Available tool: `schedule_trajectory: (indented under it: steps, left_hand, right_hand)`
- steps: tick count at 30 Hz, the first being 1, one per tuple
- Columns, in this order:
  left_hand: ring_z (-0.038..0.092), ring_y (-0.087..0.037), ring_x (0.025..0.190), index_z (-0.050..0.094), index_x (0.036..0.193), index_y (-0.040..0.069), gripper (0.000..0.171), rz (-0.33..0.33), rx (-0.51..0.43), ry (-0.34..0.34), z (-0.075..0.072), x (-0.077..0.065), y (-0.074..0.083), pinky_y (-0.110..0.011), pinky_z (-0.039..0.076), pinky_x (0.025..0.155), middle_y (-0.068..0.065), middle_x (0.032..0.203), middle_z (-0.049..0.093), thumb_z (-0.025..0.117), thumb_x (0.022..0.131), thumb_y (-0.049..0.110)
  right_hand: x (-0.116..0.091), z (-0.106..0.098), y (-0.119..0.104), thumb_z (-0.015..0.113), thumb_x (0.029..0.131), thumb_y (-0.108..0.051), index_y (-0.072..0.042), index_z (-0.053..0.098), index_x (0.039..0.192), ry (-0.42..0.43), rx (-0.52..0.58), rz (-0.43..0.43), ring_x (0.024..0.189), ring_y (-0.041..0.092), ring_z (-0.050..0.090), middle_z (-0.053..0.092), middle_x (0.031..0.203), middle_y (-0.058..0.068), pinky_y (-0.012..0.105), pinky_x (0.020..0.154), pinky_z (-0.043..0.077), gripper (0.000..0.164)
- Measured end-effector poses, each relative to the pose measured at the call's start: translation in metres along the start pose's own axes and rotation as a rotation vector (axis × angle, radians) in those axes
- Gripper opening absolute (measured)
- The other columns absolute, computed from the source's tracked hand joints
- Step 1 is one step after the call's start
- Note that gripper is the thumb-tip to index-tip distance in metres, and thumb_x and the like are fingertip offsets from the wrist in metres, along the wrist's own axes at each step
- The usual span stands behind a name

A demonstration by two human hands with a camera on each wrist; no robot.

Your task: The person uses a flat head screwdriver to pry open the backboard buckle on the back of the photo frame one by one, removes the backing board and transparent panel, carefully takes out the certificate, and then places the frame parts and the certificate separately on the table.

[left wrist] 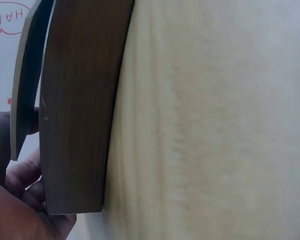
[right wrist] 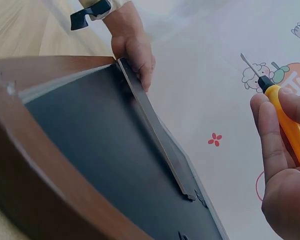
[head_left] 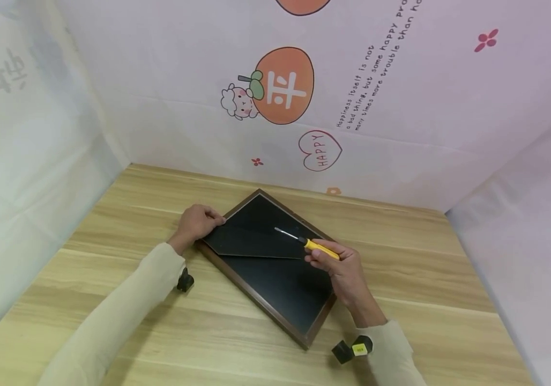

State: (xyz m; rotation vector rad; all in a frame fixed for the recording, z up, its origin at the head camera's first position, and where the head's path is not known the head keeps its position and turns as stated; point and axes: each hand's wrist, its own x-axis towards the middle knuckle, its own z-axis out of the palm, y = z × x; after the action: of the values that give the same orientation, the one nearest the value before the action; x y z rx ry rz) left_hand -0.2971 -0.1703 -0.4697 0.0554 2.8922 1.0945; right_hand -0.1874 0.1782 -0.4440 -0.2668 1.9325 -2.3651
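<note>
A brown wooden picture frame lies at an angle on the table, its inside black. Over its far part sits a loose black backing board, tilted up from the frame in the wrist views. At the left side, my left hand pinches the edge of this board. In the left wrist view the fingers also lie beside the frame's end. My right hand holds a screwdriver with a yellow handle above the frame's right side. Its metal tip points left over the board, apart from it.
The wood-grain table extends around the frame. A white printed cloth hangs behind the far edge, with more white cloth at both sides. Black devices are strapped at the left wrist and right wrist.
</note>
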Motion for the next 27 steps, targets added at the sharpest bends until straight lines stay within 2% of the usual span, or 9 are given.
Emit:
schedule_trajectory:
  steps: [10, 15, 22, 27]
  left_hand:
    - [0.068, -0.027, 0.089, 0.079, 0.096, 0.012, 0.025, 0.007, -0.027, 0.066, 0.007, -0.017, -0.006, -0.038, 0.052, 0.077, -0.008, 0.098, 0.076, 0.070, 0.089, 0.034]
    - [0.069, -0.025, 0.086, 0.078, 0.097, 0.011, 0.026, -0.011, -0.037, 0.063, 0.006, -0.026, -0.004, -0.035, 0.052, 0.074, -0.008, 0.094, 0.077, 0.070, 0.089, 0.034]
    - [0.068, -0.022, 0.078, 0.077, 0.088, 0.010, 0.022, -0.022, -0.043, 0.066, 0.009, -0.037, 0.000, -0.031, 0.050, 0.068, -0.007, 0.085, 0.075, 0.072, 0.088, 0.031]
    - [0.068, -0.021, 0.080, 0.074, 0.089, 0.008, 0.022, -0.044, -0.067, 0.041, 0.010, -0.048, 0.001, -0.034, 0.053, 0.073, -0.007, 0.086, 0.075, 0.073, 0.088, 0.030]
  right_hand:
    - [0.001, 0.004, -0.001, 0.066, 0.091, -0.002, -0.014, 0.075, 0.108, -0.016, 0.007, -0.016, 0.081, 0.012, 0.074, 0.075, 0.096, 0.001, 0.022, 0.075, 0.059, 0.022]
    - [0.001, 0.005, -0.002, 0.066, 0.092, -0.003, -0.014, 0.075, 0.108, -0.014, 0.002, -0.007, 0.081, 0.012, 0.074, 0.075, 0.097, 0.000, 0.022, 0.076, 0.059, 0.022]
    - [0.003, 0.009, -0.006, 0.068, 0.091, -0.005, -0.014, 0.075, 0.109, 0.000, -0.030, 0.020, 0.081, 0.012, 0.074, 0.076, 0.097, 0.000, 0.023, 0.077, 0.059, 0.021]
    - [0.004, 0.012, -0.007, 0.069, 0.091, -0.005, -0.013, 0.074, 0.109, -0.001, -0.045, 0.026, 0.081, 0.012, 0.074, 0.076, 0.097, -0.001, 0.023, 0.077, 0.059, 0.021]
